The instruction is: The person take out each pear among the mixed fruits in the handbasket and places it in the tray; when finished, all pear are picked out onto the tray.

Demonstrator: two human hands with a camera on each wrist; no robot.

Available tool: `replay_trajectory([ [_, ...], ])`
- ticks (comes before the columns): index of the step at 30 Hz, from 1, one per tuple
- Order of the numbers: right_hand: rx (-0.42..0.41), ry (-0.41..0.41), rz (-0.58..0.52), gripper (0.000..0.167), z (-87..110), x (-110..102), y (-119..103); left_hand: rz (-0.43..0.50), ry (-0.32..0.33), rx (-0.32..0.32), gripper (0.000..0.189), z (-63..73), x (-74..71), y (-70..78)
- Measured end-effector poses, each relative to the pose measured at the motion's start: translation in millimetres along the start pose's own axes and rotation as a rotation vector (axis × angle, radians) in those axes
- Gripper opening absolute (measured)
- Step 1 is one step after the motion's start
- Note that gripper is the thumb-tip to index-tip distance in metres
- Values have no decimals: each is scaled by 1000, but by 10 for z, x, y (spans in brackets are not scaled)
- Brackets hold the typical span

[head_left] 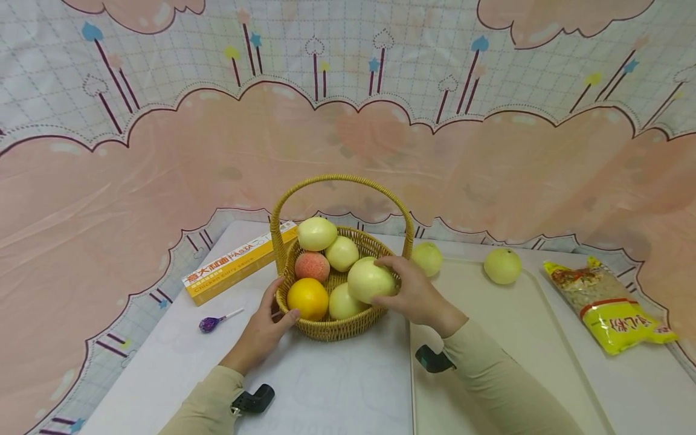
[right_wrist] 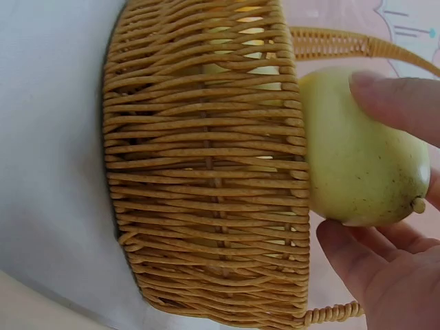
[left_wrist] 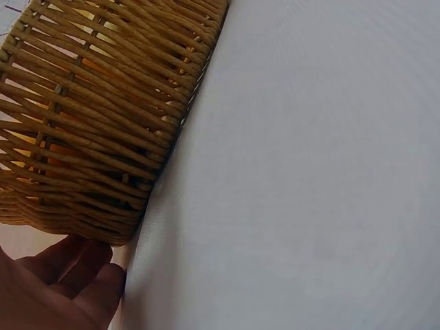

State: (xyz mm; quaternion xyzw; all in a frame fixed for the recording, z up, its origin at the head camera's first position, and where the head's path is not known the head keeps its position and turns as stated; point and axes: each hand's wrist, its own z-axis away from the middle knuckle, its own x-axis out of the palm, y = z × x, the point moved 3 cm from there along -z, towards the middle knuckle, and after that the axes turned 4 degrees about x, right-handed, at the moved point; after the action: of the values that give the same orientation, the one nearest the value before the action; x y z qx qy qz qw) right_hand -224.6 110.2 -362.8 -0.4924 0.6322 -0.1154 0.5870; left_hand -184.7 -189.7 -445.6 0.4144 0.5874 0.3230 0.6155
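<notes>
A wicker basket [head_left: 339, 329] with a tall handle stands on the white table. Its left side is held by my left hand [head_left: 266, 332], thumb near the rim and fingers along the outer wall; those fingers [left_wrist: 89, 275] touch the weave low down in the left wrist view. My right hand [head_left: 415, 296] grips a pale green melon [head_left: 371, 281] at the basket's right rim. In the right wrist view, thumb and fingers span that melon [right_wrist: 364, 151], its stem end outward. Inside lie an orange [head_left: 307, 299], a reddish peach [head_left: 312, 266] and several more pale green melons [head_left: 318, 234].
Left of the basket lie a yellow pasta box [head_left: 234, 269] and a purple-wrapped lollipop [head_left: 212, 324]. Two pale green melons, one nearer [head_left: 428, 258] and one farther right [head_left: 502, 266], sit at the back of a cream tray [head_left: 505, 338]. A yellow food packet [head_left: 609, 305] lies far right.
</notes>
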Motion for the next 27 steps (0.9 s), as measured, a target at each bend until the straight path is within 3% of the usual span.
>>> replay_trajectory([
  [13, -46, 42, -1, 60, 22, 15, 10, 12, -1, 1, 78, 9, 0, 0],
  [27, -29, 34, 14, 58, 132, -174, -13, 3, -6, -19, 79, 2, -11, 5],
])
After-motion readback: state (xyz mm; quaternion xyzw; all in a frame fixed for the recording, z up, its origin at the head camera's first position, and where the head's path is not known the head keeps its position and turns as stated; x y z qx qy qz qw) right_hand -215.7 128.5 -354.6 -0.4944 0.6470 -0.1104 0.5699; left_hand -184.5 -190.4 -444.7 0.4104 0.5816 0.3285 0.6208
